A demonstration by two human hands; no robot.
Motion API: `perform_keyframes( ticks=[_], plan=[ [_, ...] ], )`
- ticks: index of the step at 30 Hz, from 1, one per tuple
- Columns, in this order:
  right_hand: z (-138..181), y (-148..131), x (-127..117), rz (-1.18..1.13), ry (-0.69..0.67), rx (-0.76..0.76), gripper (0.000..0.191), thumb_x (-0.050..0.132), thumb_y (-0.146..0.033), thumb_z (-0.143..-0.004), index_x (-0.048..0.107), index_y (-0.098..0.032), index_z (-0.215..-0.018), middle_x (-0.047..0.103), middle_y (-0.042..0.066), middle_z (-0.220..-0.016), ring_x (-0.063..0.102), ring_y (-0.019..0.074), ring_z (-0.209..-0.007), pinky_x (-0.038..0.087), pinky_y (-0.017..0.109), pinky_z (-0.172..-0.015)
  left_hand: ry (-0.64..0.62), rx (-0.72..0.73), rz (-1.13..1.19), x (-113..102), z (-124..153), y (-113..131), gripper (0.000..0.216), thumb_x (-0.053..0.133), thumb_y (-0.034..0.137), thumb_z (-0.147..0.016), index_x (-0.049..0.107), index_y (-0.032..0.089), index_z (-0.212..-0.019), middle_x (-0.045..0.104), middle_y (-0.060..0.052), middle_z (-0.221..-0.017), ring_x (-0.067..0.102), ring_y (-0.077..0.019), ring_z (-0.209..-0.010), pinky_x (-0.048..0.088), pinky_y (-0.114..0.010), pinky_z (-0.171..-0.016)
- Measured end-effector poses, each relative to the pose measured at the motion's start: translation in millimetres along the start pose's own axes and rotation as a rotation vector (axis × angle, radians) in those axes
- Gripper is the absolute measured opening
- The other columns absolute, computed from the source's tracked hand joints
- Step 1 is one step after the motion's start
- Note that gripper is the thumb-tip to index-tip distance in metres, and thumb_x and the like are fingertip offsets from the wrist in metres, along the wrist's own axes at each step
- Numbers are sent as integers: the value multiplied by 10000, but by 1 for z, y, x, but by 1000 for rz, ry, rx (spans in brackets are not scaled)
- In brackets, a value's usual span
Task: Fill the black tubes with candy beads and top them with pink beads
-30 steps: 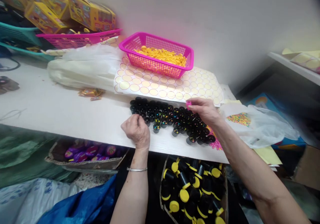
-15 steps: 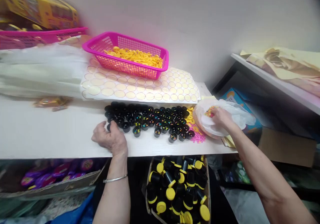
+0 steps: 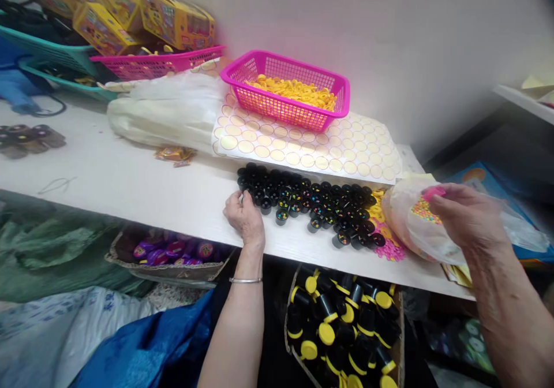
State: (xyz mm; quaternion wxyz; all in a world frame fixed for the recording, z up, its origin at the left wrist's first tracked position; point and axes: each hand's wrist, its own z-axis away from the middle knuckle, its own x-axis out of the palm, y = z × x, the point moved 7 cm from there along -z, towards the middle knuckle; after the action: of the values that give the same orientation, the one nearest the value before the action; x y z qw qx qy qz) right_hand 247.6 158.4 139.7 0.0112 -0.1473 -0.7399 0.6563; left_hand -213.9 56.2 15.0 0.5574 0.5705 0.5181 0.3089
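Several small black cups [image 3: 309,200] with coloured beads inside stand packed together on the white table [image 3: 130,186]. My left hand [image 3: 244,217] rests at the left end of the cluster, fingers curled against the nearest cups. My right hand [image 3: 465,215] is raised over a clear plastic bag [image 3: 415,226] of coloured beads, with a small pink scoop [image 3: 433,192] pinched in its fingertips. Pink and yellow rings [image 3: 387,246] lie between the cups and the bag.
A pink basket [image 3: 285,90] of yellow rings sits on a sheet of round stickers [image 3: 303,148]. Yellow boxes [image 3: 142,12] and more baskets stand at the back left. Below the table edge is a box of black yellow-capped containers [image 3: 341,324] and a tray of purple items [image 3: 173,252].
My right hand went from the cups into the bead bag and has now lifted out above it with the pink scoop. My left hand stayed at the cluster's left end. The view swung.
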Motion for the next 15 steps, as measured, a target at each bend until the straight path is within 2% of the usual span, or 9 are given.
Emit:
perform_keyframes(
  ticks=[4, 6, 9, 12, 15],
  plan=[
    [21, -27, 89, -101, -250, -43, 280, 813, -269, -521, 699, -220, -772, 659, 30, -753, 568, 123, -639, 435, 289, -613, -34, 32, -26, 2, -2, 5, 300, 506, 368, -826, 663, 167, -985, 652, -90, -1027, 553, -211, -962, 409, -367, -898],
    [27, -26, 143, -56, -417, -31, 266, 768, -291, -587, 687, -206, -826, 667, 11, -766, 564, 117, -646, 440, 280, -635, -40, 46, -45, 3, -2, 9, 304, 503, 372, -828, 664, 163, -979, 658, -94, -1012, 552, -221, -977, 403, -378, -913],
    [26, -14, 205, 99, -544, -93, 179, 684, -297, -657, 657, -184, -794, 651, 1, -722, 552, 124, -651, 438, 282, -656, -38, 56, -59, 2, -3, 14, 310, 510, 379, -826, 668, 152, -966, 664, -106, -993, 556, -234, -969, 407, -387, -907],
    [22, -4, 247, 300, -632, -196, 78, 604, -236, -709, 647, -198, -761, 639, 6, -700, 544, 147, -681, 431, 294, -682, -39, 55, -54, 2, -3, 16, 301, 515, 379, -826, 671, 150, -945, 668, -111, -993, 561, -235, -961, 412, -386, -900],
    [24, -4, 270, 614, -690, -350, 95, 566, -207, -754, 661, -207, -754, 646, 36, -791, 544, 177, -781, 405, 306, -715, -38, 39, -55, 2, -4, 17, 292, 517, 375, -826, 671, 153, -937, 669, -106, -992, 561, -233, -967, 408, -384, -910]
  ],
)
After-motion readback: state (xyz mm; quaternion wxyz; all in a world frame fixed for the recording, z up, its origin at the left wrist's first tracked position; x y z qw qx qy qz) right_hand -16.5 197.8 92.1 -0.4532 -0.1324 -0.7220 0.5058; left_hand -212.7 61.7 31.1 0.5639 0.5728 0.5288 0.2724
